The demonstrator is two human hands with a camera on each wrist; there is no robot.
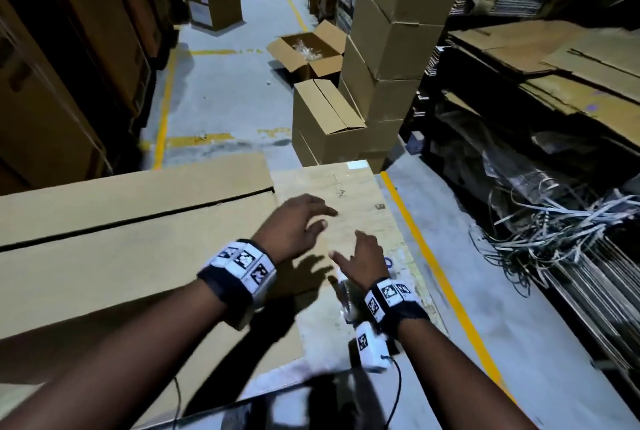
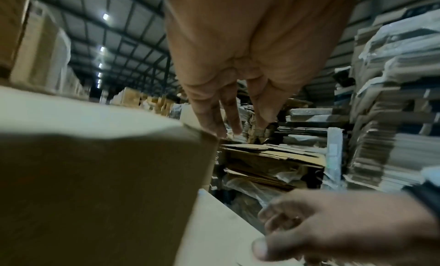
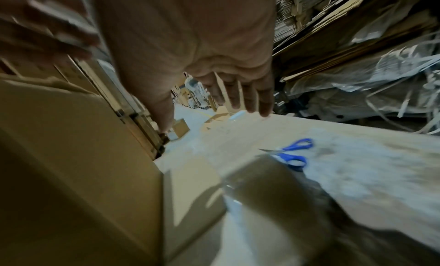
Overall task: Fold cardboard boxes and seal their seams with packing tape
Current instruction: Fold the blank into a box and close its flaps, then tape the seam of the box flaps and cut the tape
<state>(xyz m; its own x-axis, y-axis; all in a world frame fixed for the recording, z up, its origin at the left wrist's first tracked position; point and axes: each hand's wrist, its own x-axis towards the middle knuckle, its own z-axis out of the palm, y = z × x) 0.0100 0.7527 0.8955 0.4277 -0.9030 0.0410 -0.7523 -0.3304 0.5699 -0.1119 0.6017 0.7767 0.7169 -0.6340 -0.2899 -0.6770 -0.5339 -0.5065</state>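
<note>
Flat cardboard box (image 1: 131,256) lies on the worktop (image 1: 349,187), filling the left and centre of the head view. Its long axis runs left-right across the frame, rising slightly toward the right. A dark seam line between two panels follows the same direction. Its right edge ends near frame centre, with bare worktop beyond it.

Left hand (image 1: 294,225) hovers over that right edge, fingers (image 2: 214,119) spread and straight, holding nothing. In the left wrist view the fingertips sit right at the cardboard's corner; contact can't be confirmed.

Right hand (image 1: 363,260) is lower right of the left one, over bare worktop, fingers (image 3: 247,97) loosely extended, empty. Directly under its wrist sits a clear packing tape roll (image 1: 346,294), blurred in all views. Blue-handled scissors (image 3: 292,153) lie just beyond the roll toward the right edge of the worktop.

Key relation: the box lies left of both hands, and the left hand is nearer it; the tape is nearest the right hand, below and behind its fingers. Judgement: box not yet erected, no tape on it visibly. Likely split is left hand on the box edge and right hand pulling back for the roll. Reaching it means drawing the hand toward the bottom of the frame.
</note>
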